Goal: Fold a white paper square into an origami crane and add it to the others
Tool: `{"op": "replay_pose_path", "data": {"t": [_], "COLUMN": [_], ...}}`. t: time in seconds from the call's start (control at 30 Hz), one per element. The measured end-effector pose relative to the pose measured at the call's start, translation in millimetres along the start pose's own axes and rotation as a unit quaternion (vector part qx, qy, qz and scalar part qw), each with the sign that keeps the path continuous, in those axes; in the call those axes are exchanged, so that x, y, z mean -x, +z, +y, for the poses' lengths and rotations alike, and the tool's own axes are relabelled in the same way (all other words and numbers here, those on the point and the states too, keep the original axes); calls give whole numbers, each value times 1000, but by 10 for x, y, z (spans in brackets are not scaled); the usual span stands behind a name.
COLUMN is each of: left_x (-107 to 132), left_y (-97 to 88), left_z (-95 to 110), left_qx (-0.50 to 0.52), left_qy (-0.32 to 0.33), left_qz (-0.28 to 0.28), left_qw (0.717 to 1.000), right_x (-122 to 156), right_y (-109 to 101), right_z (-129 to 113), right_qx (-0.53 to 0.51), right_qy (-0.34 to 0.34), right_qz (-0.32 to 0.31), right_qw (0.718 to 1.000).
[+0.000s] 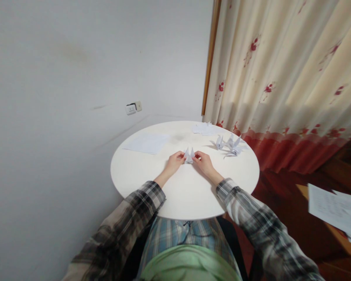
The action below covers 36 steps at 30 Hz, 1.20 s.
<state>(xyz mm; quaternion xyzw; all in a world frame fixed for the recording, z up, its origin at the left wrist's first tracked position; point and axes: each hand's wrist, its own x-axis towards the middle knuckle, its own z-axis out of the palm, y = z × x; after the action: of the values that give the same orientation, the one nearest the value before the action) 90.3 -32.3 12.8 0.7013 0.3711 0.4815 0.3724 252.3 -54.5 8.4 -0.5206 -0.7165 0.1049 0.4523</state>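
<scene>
A small folded white paper figure [189, 155] with two upright points sits near the middle of the round white table [152, 179]. My left hand [174, 161] pinches its left side and my right hand [204, 161] pinches its right side, fingers closed on the paper. Both forearms in plaid sleeves rest over the table's near half. To the right, several finished folded paper cranes [229, 144] stand together on the table.
A flat white sheet [148, 143] lies at the table's back left, and a small pile of paper [206, 128] at the back. A flowered curtain [280, 78] hangs to the right. Loose papers [335, 210] lie on a wooden surface at the far right. A wall socket [133, 107] is behind.
</scene>
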Motion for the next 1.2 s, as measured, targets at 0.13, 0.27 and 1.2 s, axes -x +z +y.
{"op": "replay_pose_path", "data": {"t": [0.13,0.27,1.2], "left_x": [-27,-47,27], "left_y": [-22,-43,-44], "left_z": [-38,-77,113], "left_qx": [-1,15,194], "left_qy": [-22,-56,-65], "left_qz": [17,35,24], "left_qw": [1000,998,979], "right_x": [-5,-4,3], "right_y": [-17,-32,-70], "right_z": [-11,-29,-129], "right_qx": [48,79,-194], "right_qy": [23,40,45], "right_qz": [-7,-3,68], "right_qw": [999,996,978]}}
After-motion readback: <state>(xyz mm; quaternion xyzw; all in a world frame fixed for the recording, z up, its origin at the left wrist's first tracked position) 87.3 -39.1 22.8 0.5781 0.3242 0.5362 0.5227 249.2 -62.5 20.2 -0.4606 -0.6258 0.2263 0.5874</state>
